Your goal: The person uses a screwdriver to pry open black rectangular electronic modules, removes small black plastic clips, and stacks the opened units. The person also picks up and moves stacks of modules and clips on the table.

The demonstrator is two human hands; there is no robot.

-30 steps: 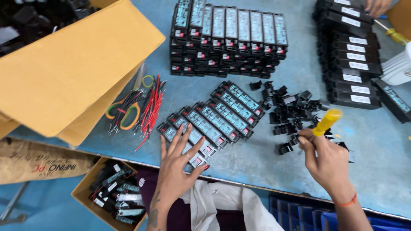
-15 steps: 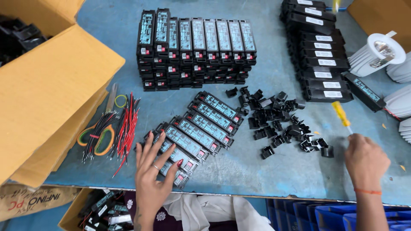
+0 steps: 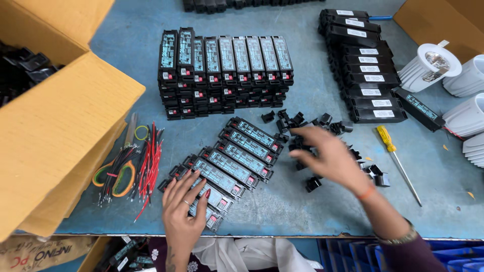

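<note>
At the far left an open cardboard box [image 3: 65, 126] leans over the blue table [image 3: 282, 211], with red and black wires [image 3: 133, 168] lying beside it. The left hand [image 3: 184, 211] lies flat with fingers spread on the nearest modules in a slanted row of black modules [image 3: 232, 156], holding nothing, below a neat stack [image 3: 224, 75] of the same. The right hand [image 3: 327, 156] hovers over a heap of small black clips [image 3: 312, 126], fingers loosely apart and blurred, so a grip is uncertain; a yellow screwdriver [image 3: 396, 158] lies just right, near white lamp housings [image 3: 433, 65].
</note>
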